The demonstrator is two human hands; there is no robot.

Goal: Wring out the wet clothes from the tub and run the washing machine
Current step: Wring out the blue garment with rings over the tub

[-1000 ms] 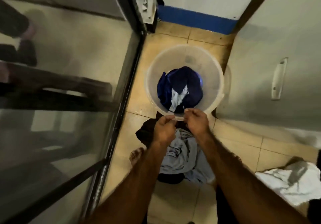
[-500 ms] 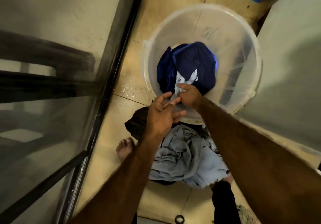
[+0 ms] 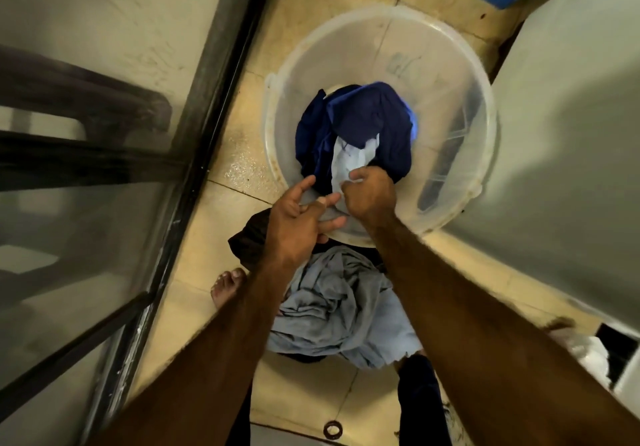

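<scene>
Beige floor tiles [image 3: 346,23] carried a round translucent tub [image 3: 433,47] of navy cloth [image 3: 374,113]; my right hand [image 3: 372,196] gripped white fabric [image 3: 349,161], left hand [image 3: 294,227] spread.

The left hand [image 3: 294,227] and right hand [image 3: 372,198] are bare, as are the hairy forearms [image 3: 214,359] behind them. One bare foot [image 3: 227,288] shows its toes. A dark trouser leg [image 3: 419,397] shows near the lower edge.

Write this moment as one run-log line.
right hand: grips white cloth | left hand: open | tub: blue garment inside | grey clothes: on floor
</scene>
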